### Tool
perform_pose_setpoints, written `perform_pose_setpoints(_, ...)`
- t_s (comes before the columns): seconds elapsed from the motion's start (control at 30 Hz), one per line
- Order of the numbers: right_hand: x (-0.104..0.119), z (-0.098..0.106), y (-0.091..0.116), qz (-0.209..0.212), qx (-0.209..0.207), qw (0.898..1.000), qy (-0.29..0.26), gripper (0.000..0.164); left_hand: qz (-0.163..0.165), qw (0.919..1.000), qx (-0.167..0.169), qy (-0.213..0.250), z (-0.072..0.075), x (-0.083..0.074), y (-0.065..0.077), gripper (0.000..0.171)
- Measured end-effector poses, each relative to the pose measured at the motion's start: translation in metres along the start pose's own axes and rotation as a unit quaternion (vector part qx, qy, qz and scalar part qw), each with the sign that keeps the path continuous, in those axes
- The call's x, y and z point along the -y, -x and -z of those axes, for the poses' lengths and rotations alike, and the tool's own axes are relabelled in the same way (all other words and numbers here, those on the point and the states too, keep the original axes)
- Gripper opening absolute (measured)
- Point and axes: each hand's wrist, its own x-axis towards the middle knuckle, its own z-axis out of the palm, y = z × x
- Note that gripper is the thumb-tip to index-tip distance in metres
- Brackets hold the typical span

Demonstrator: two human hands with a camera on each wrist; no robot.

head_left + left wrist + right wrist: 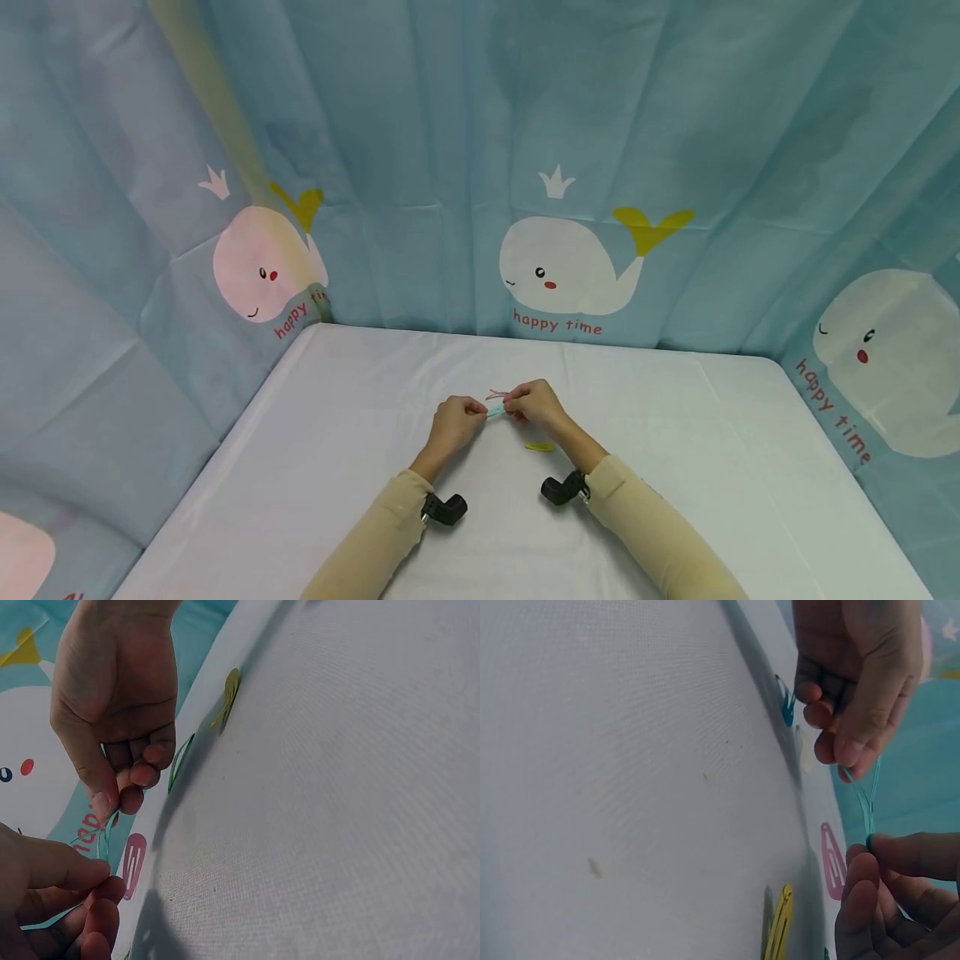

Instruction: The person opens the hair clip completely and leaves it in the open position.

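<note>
A light blue snap hair clip [496,411] is held up between both hands, its thin strips spread apart in the right wrist view. My left hand [454,425] pinches one end between thumb and fingers. The other end is pinched by my right hand [537,404]. Just behind the held clip lies a pink snap hair clip [832,861]. A yellow hair clip [538,447] lies on the cloth below the right hand. Beside the left hand, a blue clip [787,703] and a cream clip [805,748] show in the right wrist view.
White cloth covers the table [315,467]. Blue curtains [420,167] printed with whales hang behind it and at its sides. Each sleeve carries a black wrist camera, the left camera [446,509] and the right camera [562,488]. A green clip [181,763] lies near the right hand.
</note>
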Motion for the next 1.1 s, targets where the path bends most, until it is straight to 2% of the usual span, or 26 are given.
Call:
perform_pose_setpoints(0.47, -0.0014, -0.0057, -0.0072, 0.026, -0.012, 0.995, 0.096, 0.005, -0.025, 0.997, 0.0, -0.074, -0.0003, -0.0019, -0.0006, 0.006)
perform_pose_setpoints(0.87, -0.0005, -0.0074, -0.004, 0.042, -0.007, 0.993, 0.112, 0.007, -0.033, 0.9953, 0.004, -0.091, -0.0037, -0.0006, -0.0001, 0.005)
perform_pose_setpoints(1.1, -0.0025, -0.008, -0.004, 0.061, -0.008, 0.989, 0.136, 0.008, -0.053, 0.9929, -0.012, -0.106, -0.0045, -0.0011, -0.001, 0.006)
